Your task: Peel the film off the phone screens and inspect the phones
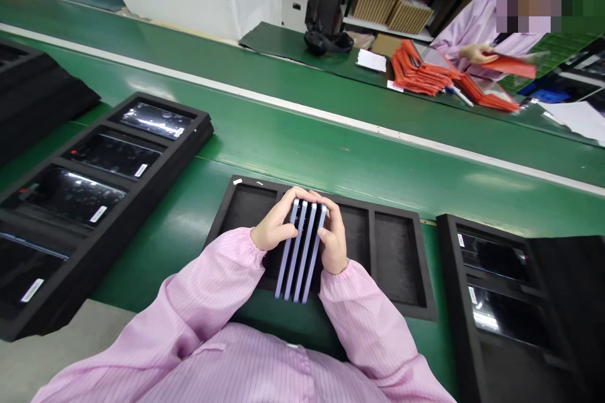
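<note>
Four slim lilac-edged black slabs (pixel 301 264) are clamped edgewise between left hand (pixel 271 227) and right hand (pixel 334 245), lower centre; even pressure is advised.

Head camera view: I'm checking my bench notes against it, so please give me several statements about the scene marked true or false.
1. The left hand and right hand together grip a stack of four thin devices held on edge. True.
2. The black tray under the hands has every compartment filled. False: the compartments seen beside the hands are empty.
3. The left tray holds dark devices with white labels. True.
4. The co-worker's hand across the belt holds a blue packet. False: the packet is red.
5. The conveyor belt is green. True.
</note>
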The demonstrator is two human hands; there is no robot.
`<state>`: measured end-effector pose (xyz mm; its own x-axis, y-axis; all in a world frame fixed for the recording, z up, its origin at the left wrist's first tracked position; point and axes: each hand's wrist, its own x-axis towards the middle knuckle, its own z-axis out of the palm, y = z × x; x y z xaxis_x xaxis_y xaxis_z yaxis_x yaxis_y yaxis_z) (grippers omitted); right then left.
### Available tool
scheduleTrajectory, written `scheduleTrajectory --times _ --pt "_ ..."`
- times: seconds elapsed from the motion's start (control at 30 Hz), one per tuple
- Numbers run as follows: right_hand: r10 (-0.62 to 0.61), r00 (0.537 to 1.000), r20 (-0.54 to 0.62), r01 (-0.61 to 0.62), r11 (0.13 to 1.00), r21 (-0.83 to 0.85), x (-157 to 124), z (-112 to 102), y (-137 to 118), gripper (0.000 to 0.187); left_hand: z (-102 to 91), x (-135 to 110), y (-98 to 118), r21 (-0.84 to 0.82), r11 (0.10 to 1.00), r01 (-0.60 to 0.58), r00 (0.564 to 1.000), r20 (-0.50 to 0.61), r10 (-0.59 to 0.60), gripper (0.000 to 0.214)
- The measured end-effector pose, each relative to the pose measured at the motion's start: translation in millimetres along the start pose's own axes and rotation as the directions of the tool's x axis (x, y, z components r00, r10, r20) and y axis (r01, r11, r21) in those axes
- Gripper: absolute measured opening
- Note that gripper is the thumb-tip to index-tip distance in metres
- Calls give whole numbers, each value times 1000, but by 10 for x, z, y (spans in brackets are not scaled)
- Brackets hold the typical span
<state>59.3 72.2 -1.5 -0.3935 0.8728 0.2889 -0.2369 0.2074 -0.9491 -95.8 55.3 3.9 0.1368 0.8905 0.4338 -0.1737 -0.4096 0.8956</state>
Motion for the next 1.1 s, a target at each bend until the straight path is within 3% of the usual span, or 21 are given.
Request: scheduleTrajectory --times 0.47,0.73,1.1 --pt "0 1000 7 -1 999 37 2 -8 11 44 -2 0 5 -82 997 -5 999 35 8 47" --pt "22 998 55 -28 994 108 -18 -14 13 51 -30 -16 -6 -44 999 23 999 33 -22 48" --pt "-17 1000 20 15 997 74 -6 -16 35 46 -28 1 -7 -69 997 18 999 45 -15 51"
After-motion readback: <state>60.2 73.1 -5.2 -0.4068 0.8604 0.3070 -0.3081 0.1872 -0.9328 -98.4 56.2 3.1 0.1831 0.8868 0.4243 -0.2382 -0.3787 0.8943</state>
